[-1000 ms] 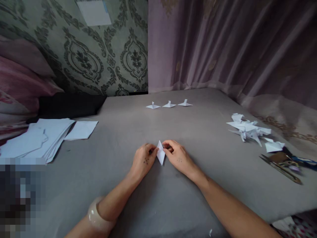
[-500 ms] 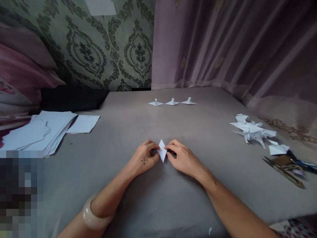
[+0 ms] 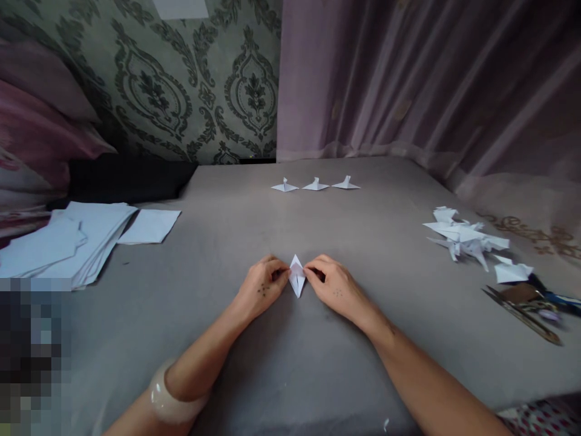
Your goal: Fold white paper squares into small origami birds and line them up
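A small white folded paper (image 3: 297,280), diamond-shaped with a slit down its lower half, is held between my hands above the grey cloth. My left hand (image 3: 265,281) pinches its left corner between thumb and forefinger. On the opposite side, my right hand (image 3: 333,283) grips the right corner the same way. The paper's top and bottom points stick out free of the fingers. A pale bangle (image 3: 175,396) sits round my left forearm.
Three folded paper birds (image 3: 316,184) stand in a row at the back. White paper sheets (image 3: 97,242) lie stacked at left, beside a smaller stack (image 3: 149,226). At right are a heap of folded paper pieces (image 3: 469,238), scissors (image 3: 524,316) and a grey-covered surface (image 3: 290,363) beneath everything.
My fingers have shifted slightly on the side corners. The paper now faces up with its central slit showing, where before it was tilted and plain. The view has moved a little.
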Demonstrator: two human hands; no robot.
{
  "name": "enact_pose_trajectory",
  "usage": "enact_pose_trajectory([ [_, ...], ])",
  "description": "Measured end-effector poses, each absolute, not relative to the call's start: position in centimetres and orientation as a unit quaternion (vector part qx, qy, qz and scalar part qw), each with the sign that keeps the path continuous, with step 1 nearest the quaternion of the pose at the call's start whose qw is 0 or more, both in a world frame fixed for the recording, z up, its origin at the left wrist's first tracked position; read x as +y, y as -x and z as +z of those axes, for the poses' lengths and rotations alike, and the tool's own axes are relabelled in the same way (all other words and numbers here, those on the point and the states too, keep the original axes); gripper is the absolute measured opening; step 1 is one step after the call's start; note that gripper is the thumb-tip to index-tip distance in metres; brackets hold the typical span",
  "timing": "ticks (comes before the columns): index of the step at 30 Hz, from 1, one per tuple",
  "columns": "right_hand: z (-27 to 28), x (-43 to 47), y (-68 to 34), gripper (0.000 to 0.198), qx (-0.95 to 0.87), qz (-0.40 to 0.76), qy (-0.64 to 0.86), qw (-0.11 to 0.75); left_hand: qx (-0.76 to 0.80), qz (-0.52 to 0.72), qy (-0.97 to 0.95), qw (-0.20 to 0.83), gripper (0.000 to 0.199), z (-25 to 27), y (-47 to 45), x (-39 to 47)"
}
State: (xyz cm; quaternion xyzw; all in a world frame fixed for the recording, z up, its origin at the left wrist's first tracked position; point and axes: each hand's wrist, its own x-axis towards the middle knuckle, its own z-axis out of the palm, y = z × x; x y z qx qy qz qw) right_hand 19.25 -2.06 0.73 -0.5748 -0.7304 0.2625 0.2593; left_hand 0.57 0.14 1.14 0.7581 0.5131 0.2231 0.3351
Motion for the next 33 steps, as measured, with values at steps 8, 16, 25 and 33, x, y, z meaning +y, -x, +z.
enact_pose_trajectory([
  [8, 0.4, -2.1, -19.3, 0.015, -0.737, 0.258, 0.571, 0.252, 0.511, 0.237, -0.75, 0.346, 0.013, 1.0, -0.6, 0.2],
  [16, 1.1, -2.4, -19.1, 0.018, -0.738, 0.261, 0.577, 0.235, 0.502, 0.224, -0.768, 0.328, 0.02, 1.0, -0.4, 0.1],
  [25, 0.6, -2.0, -18.5, 0.018, -0.715, 0.229, 0.618, 0.234, 0.527, 0.22, -0.76, 0.31, 0.019, 1.2, -1.0, 0.2],
  [33, 0.6, -1.7, -18.3, 0.017, -0.693, 0.239, 0.637, 0.239, 0.539, 0.217, -0.75, 0.315, 0.018, 1.0, -1.1, 0.2],
])
